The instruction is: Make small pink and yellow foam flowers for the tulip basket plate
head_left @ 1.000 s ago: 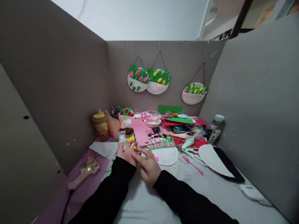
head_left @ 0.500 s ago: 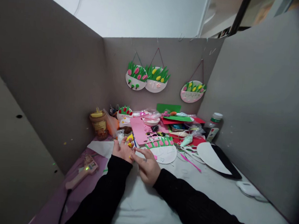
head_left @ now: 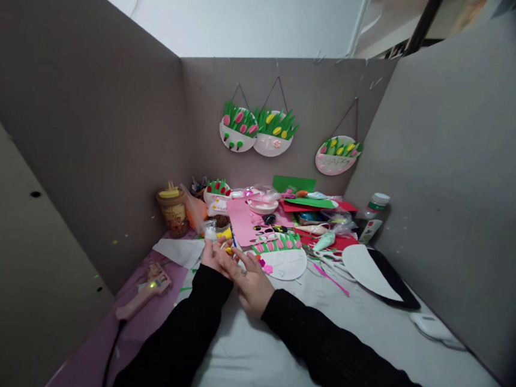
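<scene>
My left hand (head_left: 214, 258) is turned palm up with its fingers slightly curled. A small yellow piece (head_left: 229, 250) shows at its fingers; what it is made of is too small to tell. Stretched across that palm lies my right hand (head_left: 252, 286), fingers extended and touching the left hand. Just beyond my right fingertips is a white half-plate (head_left: 284, 264) with pink paper tulips and green grass along its top. Bright pink flower shapes (head_left: 266, 268) sit at its left edge. A yellow object (head_left: 224, 233) stands behind my left hand.
A pink glue gun (head_left: 144, 295) with a cord lies left. Scissors (head_left: 331, 260), a pink strip (head_left: 331, 280) and a cut white plate (head_left: 368, 270) lie right. A cup (head_left: 172, 211) and a bottle (head_left: 373, 215) flank the craft pile. Decorated plates (head_left: 273, 147) hang behind.
My right hand has moved left onto my left palm, covering more of it. My left fingers, spread before, are now more curled. The camera view has shifted slightly.
</scene>
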A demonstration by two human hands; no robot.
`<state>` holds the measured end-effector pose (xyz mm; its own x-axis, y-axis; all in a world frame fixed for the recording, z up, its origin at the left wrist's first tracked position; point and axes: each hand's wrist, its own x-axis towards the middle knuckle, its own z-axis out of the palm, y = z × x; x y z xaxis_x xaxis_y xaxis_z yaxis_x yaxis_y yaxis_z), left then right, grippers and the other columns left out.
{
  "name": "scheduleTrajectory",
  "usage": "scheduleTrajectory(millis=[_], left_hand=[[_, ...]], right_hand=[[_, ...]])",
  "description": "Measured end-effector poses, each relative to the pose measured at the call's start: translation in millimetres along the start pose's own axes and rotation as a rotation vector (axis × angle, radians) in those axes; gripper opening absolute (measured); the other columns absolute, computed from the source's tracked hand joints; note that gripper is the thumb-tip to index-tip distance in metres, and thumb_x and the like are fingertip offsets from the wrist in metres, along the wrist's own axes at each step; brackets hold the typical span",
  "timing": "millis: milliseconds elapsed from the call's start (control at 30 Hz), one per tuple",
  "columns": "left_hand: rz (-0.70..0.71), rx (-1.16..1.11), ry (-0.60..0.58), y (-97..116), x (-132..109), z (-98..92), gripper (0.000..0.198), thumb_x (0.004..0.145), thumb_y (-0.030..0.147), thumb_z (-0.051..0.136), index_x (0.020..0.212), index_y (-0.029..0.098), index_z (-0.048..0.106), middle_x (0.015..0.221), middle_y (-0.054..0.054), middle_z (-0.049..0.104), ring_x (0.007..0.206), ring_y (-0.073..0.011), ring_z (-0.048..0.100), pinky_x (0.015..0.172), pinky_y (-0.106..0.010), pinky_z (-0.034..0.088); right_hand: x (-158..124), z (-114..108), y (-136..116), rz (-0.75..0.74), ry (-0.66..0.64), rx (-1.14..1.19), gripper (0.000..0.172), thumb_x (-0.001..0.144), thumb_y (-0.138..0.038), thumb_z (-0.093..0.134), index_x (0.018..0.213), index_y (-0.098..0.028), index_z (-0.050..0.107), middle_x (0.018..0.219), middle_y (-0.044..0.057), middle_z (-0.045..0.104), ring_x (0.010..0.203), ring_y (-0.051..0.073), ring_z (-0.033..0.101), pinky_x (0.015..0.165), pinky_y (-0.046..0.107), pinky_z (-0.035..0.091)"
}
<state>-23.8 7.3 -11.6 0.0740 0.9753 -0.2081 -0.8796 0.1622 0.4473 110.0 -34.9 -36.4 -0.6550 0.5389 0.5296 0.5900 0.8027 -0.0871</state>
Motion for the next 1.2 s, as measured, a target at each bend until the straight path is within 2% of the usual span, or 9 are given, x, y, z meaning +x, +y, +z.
scheduleTrajectory(millis=[100,233,300,433,567,733,900,1067,1200], left_hand=[[0.028,-0.009,-0.010,2.5,-2.8,2.2,0.048,0.083,0.059,0.022,0.086,0.019,0.048,0.077,-0.004,0.054,0.058,-0.0143,0.054,0.056,-0.031,0.046],[0.058,-0.026,-0.016,4.9,-7.5,4.7,0.052,0.083,0.060,0.016,0.086,0.019,0.048,0.077,-0.004,0.054,0.058,-0.0147,0.054,0.056,-0.032,0.046],[0.046,-0.015,-0.009,1.3,-8.1,5.3,0.050,0.083,0.059,0.019,0.088,0.019,0.048,0.078,-0.004,0.055,0.058,-0.0145,0.054,0.056,-0.031,0.046],[0.092,-0.057,-0.038,-4.1,-5.7,4.3,0.050,0.081,0.061,0.025,0.086,0.018,0.050,0.077,-0.005,0.054,0.059,-0.0155,0.055,0.055,-0.030,0.045],[0.094,-0.071,-0.042,-2.0,-4.4,3.1,0.051,0.082,0.061,0.020,0.085,0.019,0.049,0.076,-0.005,0.054,0.057,-0.0150,0.054,0.054,-0.031,0.045],[0.095,-0.051,-0.032,-0.2,-6.7,4.3,0.050,0.082,0.060,0.022,0.085,0.019,0.050,0.077,-0.005,0.055,0.059,-0.0149,0.054,0.056,-0.031,0.046],[0.158,-0.050,-0.024,3.0,-4.7,4.0,0.051,0.083,0.059,0.019,0.083,0.019,0.051,0.076,-0.004,0.054,0.057,-0.0137,0.053,0.056,-0.030,0.045],[0.150,-0.032,-0.074,-1.3,-3.5,4.2,0.050,0.082,0.060,0.023,0.087,0.020,0.051,0.079,-0.004,0.054,0.059,-0.0147,0.053,0.056,-0.030,0.044],[0.159,-0.034,-0.060,-0.6,-2.6,3.9,0.048,0.083,0.058,0.022,0.087,0.020,0.051,0.079,-0.005,0.054,0.059,-0.0141,0.053,0.057,-0.029,0.045]], right_hand=[[0.2,-0.8,0.8,0.076,-0.038,-0.026,0.087,0.059,-0.008,0.044,0.141,-0.013,0.015,0.134,0.010,0.043,0.135,0.026,0.006,0.104,0.056,0.015],[0.6,-0.5,1.4,0.019,-0.080,-0.020,0.087,0.059,-0.009,0.045,0.141,-0.018,0.017,0.137,0.006,0.040,0.135,0.025,0.004,0.104,0.057,0.014],[2.0,-0.2,1.4,0.033,-0.059,-0.042,0.086,0.059,-0.008,0.045,0.140,-0.020,0.019,0.141,0.004,0.034,0.135,0.027,0.001,0.104,0.057,0.013],[1.9,-1.9,0.2,0.157,0.040,-0.121,0.081,0.059,-0.006,0.050,0.137,-0.022,0.030,0.147,0.005,0.018,0.134,0.032,-0.001,0.103,0.059,0.010],[0.6,-5.0,-5.3,0.122,0.055,-0.129,0.080,0.058,-0.008,0.055,0.133,-0.032,0.036,0.149,0.000,0.005,0.134,0.036,0.000,0.103,0.060,0.008],[4.6,-6.2,-6.2,0.200,0.024,-0.134,0.083,0.058,-0.006,0.053,0.134,-0.032,0.033,0.149,-0.001,0.003,0.134,0.035,-0.003,0.103,0.059,0.007],[3.6,-3.7,-1.7,0.121,-0.021,-0.098,0.083,0.056,-0.009,0.054,0.132,-0.034,0.036,0.149,-0.002,-0.003,0.133,0.036,-0.006,0.102,0.061,0.009],[3.4,-2.5,-1.9,0.199,0.038,-0.108,0.080,0.059,-0.007,0.052,0.134,-0.026,0.034,0.149,0.003,0.002,0.134,0.034,-0.005,0.102,0.059,0.011],[2.8,-4.0,-3.6,0.089,0.031,-0.105,0.079,0.057,-0.009,0.053,0.131,-0.031,0.038,0.149,0.001,0.003,0.134,0.035,-0.001,0.102,0.061,0.010]])
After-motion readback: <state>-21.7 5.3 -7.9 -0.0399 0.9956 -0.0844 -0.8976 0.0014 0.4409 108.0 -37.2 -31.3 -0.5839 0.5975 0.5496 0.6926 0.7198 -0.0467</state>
